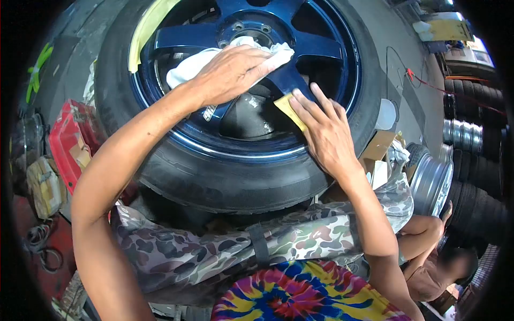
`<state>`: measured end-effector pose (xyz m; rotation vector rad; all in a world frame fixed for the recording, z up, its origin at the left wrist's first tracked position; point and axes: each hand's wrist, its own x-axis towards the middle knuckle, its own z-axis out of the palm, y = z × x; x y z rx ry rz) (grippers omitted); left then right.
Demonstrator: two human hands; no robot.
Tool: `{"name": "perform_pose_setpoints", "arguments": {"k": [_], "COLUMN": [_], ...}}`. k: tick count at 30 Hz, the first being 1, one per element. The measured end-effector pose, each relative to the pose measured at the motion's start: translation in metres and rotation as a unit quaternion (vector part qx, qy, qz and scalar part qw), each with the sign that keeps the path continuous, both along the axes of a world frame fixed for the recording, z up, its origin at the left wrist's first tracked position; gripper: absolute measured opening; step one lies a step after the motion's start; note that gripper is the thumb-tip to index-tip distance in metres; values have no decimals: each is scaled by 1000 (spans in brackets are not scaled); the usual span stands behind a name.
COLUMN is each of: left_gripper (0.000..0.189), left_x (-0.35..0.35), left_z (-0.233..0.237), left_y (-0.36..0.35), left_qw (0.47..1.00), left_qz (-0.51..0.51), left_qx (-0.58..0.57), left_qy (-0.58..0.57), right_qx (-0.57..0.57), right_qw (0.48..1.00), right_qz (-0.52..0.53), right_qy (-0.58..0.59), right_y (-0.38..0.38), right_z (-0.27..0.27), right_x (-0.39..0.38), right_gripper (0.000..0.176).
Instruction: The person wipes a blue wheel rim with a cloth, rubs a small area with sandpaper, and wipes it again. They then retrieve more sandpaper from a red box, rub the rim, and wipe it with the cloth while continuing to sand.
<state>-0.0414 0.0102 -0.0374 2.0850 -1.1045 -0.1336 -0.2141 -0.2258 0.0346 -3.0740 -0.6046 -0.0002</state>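
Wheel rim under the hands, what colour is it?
The wheel rim is shiny dark blue. It shows best in the head view.

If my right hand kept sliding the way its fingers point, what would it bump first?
Probably the white cloth under the left hand, just past the blue spoke. The right hand presses a yellow pad there.
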Motion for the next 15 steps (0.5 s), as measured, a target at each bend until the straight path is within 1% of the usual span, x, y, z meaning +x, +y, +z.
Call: {"name": "perform_pose_setpoints", "arguments": {"k": [1, 2, 3, 5, 6, 7, 9, 11, 12, 15], "left_gripper": [42, 45, 45, 45, 46, 46, 46, 47, 47, 49], "left_x": [-5, -7, -10, -16, -16, -16, -13, -16, -20, -23], "left_z": [-7, -6, -4, 3, 4, 1, -8, -12, -11, -8], "left_y": [-1, -1, -1, -9, -11, -12, -9, -6, -6, -12], "left_qw": [999, 999, 999, 991, 988, 988, 989, 991, 989, 987], "left_qz": [6, -6, -1, -31, -38, -42, -35, -29, -26, -36], "left_qx": [-22, 3, 2, 75, 112, 113, 71, 82, 87, 87], "left_qy": [-36, -48, -51, -103, -99, -98, -123, -103, -115, -130], "right_qx": [-10, -20, -21, -28, -13, -3, -6, -18, -29, -15], "right_qw": [1000, 999, 999, 999, 1000, 1000, 1000, 1000, 999, 1000], "right_qz": [-14, -27, -22, -12, -6, -4, -8, -12, -24, 0], "right_qy": [17, 33, 30, 17, 3, 1, 12, 21, 27, 3], "right_y": [-5, -6, -7, -4, -1, 2, 4, -4, -7, -2], "right_z": [5, 11, 14, 19, 11, 4, 3, 6, 9, 15], "right_x": [-17, -26, -24, -20, -6, 6, 3, -21, -29, -13], "right_gripper": [55, 55, 55, 56, 55, 54, 53, 53, 53, 54]}}
